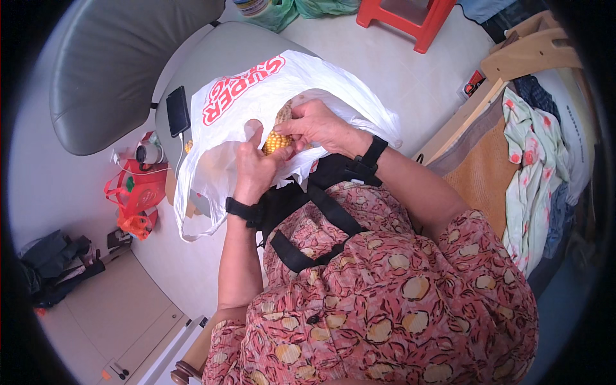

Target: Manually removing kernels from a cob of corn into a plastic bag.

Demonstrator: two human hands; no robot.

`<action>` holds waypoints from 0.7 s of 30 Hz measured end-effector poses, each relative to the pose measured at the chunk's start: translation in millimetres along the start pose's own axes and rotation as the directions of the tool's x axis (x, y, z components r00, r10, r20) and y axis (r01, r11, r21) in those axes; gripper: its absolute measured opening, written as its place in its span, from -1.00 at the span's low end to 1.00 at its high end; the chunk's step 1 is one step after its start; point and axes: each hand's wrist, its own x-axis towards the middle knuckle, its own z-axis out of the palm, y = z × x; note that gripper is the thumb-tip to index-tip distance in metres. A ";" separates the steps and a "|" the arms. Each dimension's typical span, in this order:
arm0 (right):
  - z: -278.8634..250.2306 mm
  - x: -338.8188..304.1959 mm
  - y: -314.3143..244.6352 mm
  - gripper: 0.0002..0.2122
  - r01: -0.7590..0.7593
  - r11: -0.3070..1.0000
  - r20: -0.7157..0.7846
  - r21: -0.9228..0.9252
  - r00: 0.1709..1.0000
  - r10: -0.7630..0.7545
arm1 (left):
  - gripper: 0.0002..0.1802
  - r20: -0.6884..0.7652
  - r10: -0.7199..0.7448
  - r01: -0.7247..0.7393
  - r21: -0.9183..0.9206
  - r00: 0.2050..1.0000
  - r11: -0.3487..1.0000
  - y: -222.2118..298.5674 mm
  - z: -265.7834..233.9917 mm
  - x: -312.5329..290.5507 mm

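An ear of corn (277, 142) is between my hands over a white plastic bag (240, 96) with red print. Yellow kernels show on its lower part, and its upper end looks tan and bare of kernels. My left hand (258, 165) is closed on the lower end, thumb raised beside it. From the other side my right hand (319, 125) is closed on the ear, fingers pressed to its upper part and kernels. The bag lies open under both hands, spread over a grey chair seat (179, 64). Its inside is partly hidden by my hands.
A black phone (178, 111) with a white cable lies on the seat's left side, below the grey backrest (122, 58). A red bag (135, 186) stands on the floor at left. A red stool (407, 22) is at the back; a wooden-framed seat (481, 173) with cloths stands right.
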 end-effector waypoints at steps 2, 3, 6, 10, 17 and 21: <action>0.5 -1.8 -2.1 -0.83 -0.038 0.993 0.016 0.107 0.999 0.037 | -0.62 0.016 0.026 -0.021 -0.240 1.000 0.971 4.1 1.4 -1.5; 0.0 -1.9 -2.2 -0.83 -0.038 0.993 0.015 0.107 0.999 0.036 | -0.62 0.016 0.026 -0.022 -0.240 1.000 0.971 6.1 0.2 -1.9; -2.5 0.6 -0.2 -0.85 -0.039 0.995 0.032 0.087 0.999 0.037 | -0.68 0.058 -0.019 0.030 -0.195 0.998 0.980 15.2 -3.1 -3.4; -2.8 3.6 2.9 -0.85 -0.045 0.986 -0.031 0.158 0.998 0.050 | -0.71 0.071 -0.125 0.142 -0.330 0.990 0.933 33.8 -2.0 -6.9; 0.7 -3.5 -1.4 -0.84 -0.027 0.998 0.030 0.056 0.999 0.025 | -0.75 0.103 -0.186 0.212 -0.538 0.977 0.816 37.3 -3.1 -8.1; -1.6 -1.0 -0.2 -0.85 -0.007 0.996 0.053 0.092 0.999 0.002 | -0.61 0.107 -0.216 0.236 -0.593 0.971 0.770 25.9 -9.1 -7.3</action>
